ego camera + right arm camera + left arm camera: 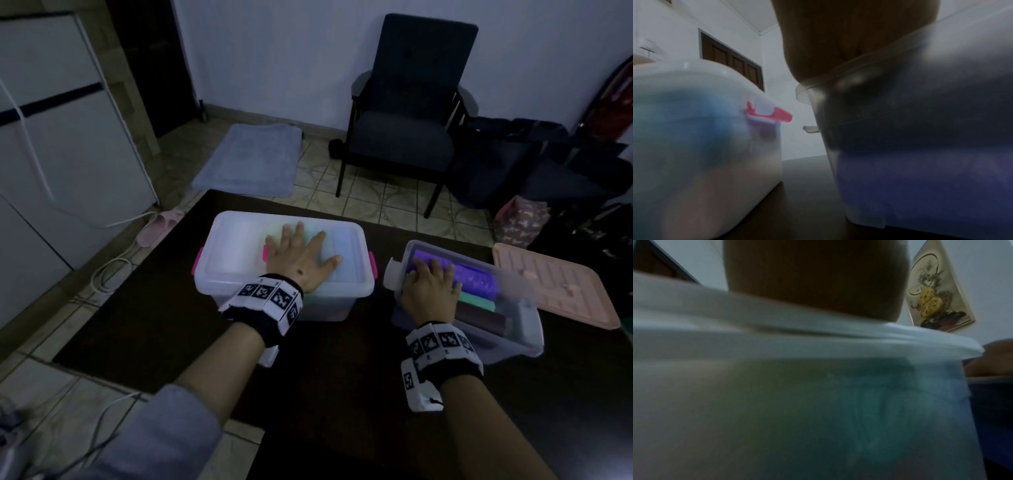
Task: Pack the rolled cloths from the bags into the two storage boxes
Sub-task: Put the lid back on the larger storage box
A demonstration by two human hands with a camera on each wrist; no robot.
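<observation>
Pressure is the first worry on the left: the left hand (301,255) lies flat, fingers spread wide, gripping nothing, on the lid of the closed box (239,274), which sits on the dark counter (154,325). Pale cloth colours show through its walls. The pink clip (774,114) on its right end stands out sideways, so I judge it not snapped down; if so, the lid could pop off when the box is lifted.

To the right, the open box (520,329) holds the rolled cloths (476,277), purple, green and a dark one, lying side by side. The right hand (430,291) rests on their left ends, fingers bent over the purple roll; whether it truly grips it I cannot tell. The purple one rides high, so a roll may loosen or keep the pink lid (555,287), lying just beside this box on the counter, from seating.

No brand or readable writing anywhere; the wristbands (263,296) carry only black-and-white square codes.
</observation>
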